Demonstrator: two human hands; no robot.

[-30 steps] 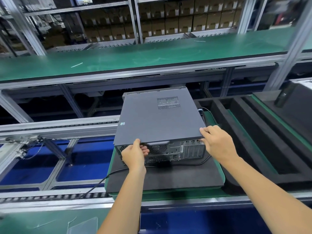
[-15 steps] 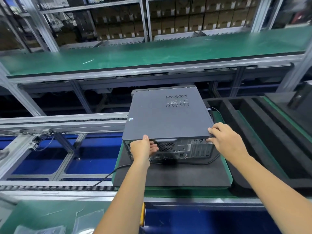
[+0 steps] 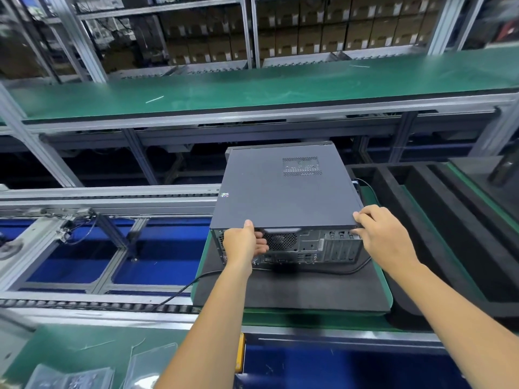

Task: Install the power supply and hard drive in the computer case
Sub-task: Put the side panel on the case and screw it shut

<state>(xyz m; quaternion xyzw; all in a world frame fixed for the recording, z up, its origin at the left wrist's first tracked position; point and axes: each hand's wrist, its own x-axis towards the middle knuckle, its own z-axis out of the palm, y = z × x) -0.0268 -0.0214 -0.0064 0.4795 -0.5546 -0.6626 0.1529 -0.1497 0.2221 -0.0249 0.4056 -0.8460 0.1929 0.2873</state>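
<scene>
1. My left hand (image 3: 243, 245) grips the near left edge of the case lid (image 3: 283, 189), thumb on top, fingers curled under the lip.
2. My right hand (image 3: 384, 234) holds the lid's near right corner, fingers bent over its edge.
3. The computer case (image 3: 309, 245) lies flat between my hands, rear ports facing me, lid on top.
4. Under the case, a black foam mat (image 3: 295, 290) on a green tray (image 3: 389, 293).
5. A black cable (image 3: 179, 290) trails away below my left wrist.
</scene>
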